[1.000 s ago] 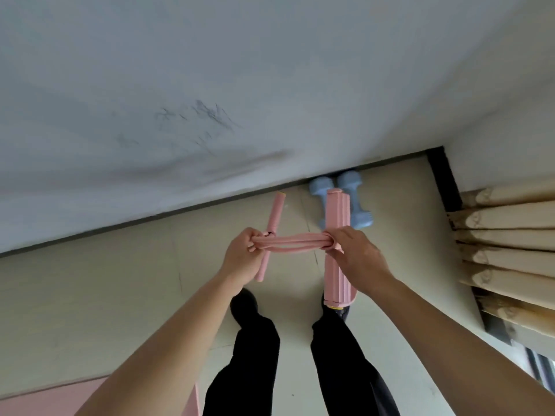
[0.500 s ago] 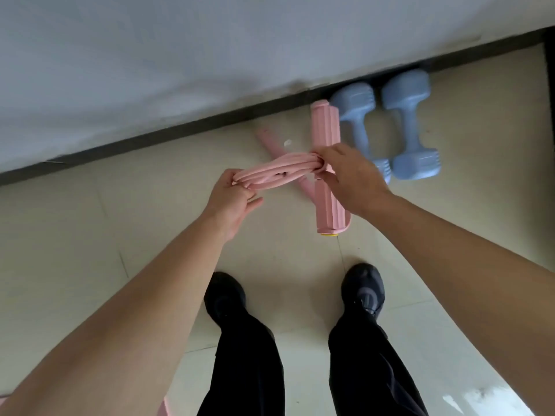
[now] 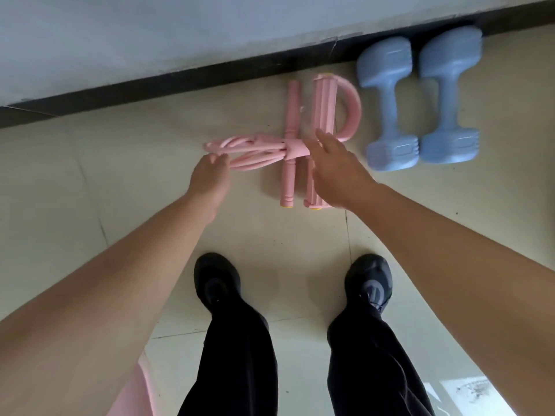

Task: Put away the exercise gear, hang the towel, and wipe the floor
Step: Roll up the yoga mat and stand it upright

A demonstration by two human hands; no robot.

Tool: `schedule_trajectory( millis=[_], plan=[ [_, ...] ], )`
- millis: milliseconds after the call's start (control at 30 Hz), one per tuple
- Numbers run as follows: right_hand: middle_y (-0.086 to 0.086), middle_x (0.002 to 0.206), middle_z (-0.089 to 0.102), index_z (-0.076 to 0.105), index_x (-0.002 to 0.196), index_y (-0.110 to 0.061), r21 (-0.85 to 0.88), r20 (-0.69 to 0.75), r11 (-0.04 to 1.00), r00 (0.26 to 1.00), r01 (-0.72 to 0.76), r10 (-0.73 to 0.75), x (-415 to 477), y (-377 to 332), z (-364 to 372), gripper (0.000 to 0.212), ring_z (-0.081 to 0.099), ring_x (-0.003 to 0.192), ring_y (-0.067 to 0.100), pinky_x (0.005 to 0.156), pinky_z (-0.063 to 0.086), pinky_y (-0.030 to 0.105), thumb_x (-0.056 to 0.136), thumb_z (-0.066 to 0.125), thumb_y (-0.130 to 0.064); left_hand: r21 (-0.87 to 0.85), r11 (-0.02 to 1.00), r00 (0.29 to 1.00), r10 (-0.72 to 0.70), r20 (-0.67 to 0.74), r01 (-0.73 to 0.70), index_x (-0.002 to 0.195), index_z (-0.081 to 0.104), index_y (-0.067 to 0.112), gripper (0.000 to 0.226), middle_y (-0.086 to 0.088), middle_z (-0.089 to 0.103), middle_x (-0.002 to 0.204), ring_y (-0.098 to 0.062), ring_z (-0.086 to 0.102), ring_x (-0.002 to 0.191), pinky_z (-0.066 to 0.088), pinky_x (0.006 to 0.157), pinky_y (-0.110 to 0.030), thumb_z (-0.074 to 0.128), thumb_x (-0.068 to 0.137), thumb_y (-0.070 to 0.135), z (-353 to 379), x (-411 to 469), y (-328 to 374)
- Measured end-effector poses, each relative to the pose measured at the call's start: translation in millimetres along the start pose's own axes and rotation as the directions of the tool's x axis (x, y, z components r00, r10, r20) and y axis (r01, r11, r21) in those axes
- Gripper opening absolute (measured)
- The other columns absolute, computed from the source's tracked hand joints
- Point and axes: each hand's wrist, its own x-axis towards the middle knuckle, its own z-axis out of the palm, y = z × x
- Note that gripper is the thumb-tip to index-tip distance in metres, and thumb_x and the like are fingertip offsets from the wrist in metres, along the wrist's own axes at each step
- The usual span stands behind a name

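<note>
A pink pedal resistance band (image 3: 289,145) lies on the tiled floor by the wall, its tubes bunched to the left and its handle bar and foot bar side by side. Two light blue dumbbells (image 3: 420,100) lie just right of it against the skirting. My left hand (image 3: 210,175) hovers at the looped end of the tubes, fingers relaxed, gripping nothing. Over the foot bar my right hand (image 3: 333,172) is spread with straight fingers and covers its lower part.
A white wall with a dark skirting board (image 3: 180,82) runs along the top. My two black shoes (image 3: 217,280) stand on the beige tiles below the gear. A pink mat corner (image 3: 132,391) shows at the bottom left.
The pink band was held in both hands above the floor; now it lies on the floor beside the dumbbells and both hands have let go.
</note>
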Motion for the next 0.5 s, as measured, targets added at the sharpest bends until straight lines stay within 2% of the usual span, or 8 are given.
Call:
schedule_trajectory(
  millis=[67,133,200,233,333,400,500],
  plan=[
    [0.018,0.163,0.021,0.026,0.157,-0.013,-0.014,-0.068,0.999,0.997,-0.03,0.029,-16.3,4.7,-17.6,0.066,0.029,0.145,0.039,0.111,0.034,0.052,0.098,0.056,-0.016,0.239,0.953,0.982,0.189,0.012,-0.186,0.144,0.042,0.014,0.043,-0.008,0.048,0.145,-0.026,0.048,0.13,0.038,0.099,-0.03,0.035,0.106,0.033,-8.0,-22.1,1.7],
    [0.018,0.161,0.025,0.026,0.157,-0.014,-0.005,-0.165,0.997,0.983,-0.082,0.08,-36.6,1.4,-45.0,0.061,0.035,0.141,0.04,0.109,0.035,0.053,0.103,0.05,-0.027,0.411,0.843,0.93,0.367,0.036,-0.348,0.147,0.037,0.012,0.047,-0.011,0.042,0.151,-0.027,0.04,0.138,0.033,0.105,-0.029,0.034,0.106,0.034,-21.3,-46.9,4.5],
    [0.018,0.163,0.023,0.027,0.156,-0.013,0.007,-0.299,0.994,0.949,-0.107,0.104,-60.5,-8.0,-81.4,0.06,0.033,0.142,0.04,0.11,0.033,0.054,0.104,0.048,-0.032,0.564,0.695,0.851,0.524,0.028,-0.446,0.15,0.032,0.007,0.053,-0.02,0.03,0.158,-0.033,0.027,0.147,0.027,0.118,-0.043,0.031,0.106,0.037,-38.8,-78.1,16.9],
    [0.019,0.163,0.023,0.029,0.155,-0.013,0.003,-0.367,0.995,0.925,-0.101,0.096,-73.3,-13.7,-102.7,0.058,0.032,0.143,0.041,0.111,0.033,0.055,0.104,0.047,-0.033,0.62,0.622,0.798,0.602,0.013,-0.479,0.15,0.031,0.005,0.055,-0.024,0.026,0.158,-0.037,0.024,0.147,0.026,0.118,-0.049,0.03,0.106,0.038,-48.5,-95.7,28.5],
    [0.017,0.166,0.017,0.03,0.156,-0.015,-0.028,-0.498,0.998,0.866,-0.054,0.033,-117.1,-35.4,-174.4,0.059,0.025,0.149,0.039,0.117,0.027,0.053,0.105,0.044,-0.041,0.713,0.456,0.637,0.77,-0.017,-0.533,0.153,0.025,0.005,0.06,-0.025,0.015,0.161,-0.039,0.016,0.149,0.022,0.119,-0.052,0.029,0.105,0.04,-85.4,-161.0,76.7],
    [0.016,0.167,0.014,0.028,0.157,-0.016,-0.076,-0.592,0.997,0.805,0.007,-0.051,-150.0,-56.7,-228.3,0.06,0.021,0.151,0.037,0.12,0.025,0.052,0.105,0.042,-0.045,0.744,0.397,0.544,0.837,-0.052,-0.538,0.155,0.021,0.005,0.061,-0.025,0.011,0.162,-0.038,0.011,0.151,0.02,0.119,-0.056,0.029,0.105,0.041,-116.8,-212.3,114.5],
    [0.019,0.167,0.011,0.026,0.158,-0.015,-0.162,-0.7,0.982,0.691,0.093,-0.181,-204.4,-101.3,-312.6,0.062,0.018,0.153,0.036,0.122,0.022,0.052,0.106,0.043,-0.044,0.775,0.378,0.445,0.884,-0.141,-0.506,0.155,0.021,0.005,0.063,-0.026,0.009,0.162,-0.04,0.009,0.151,0.017,0.118,-0.059,0.031,0.105,0.042,-172.4,-296.3,170.2]
  ],
)
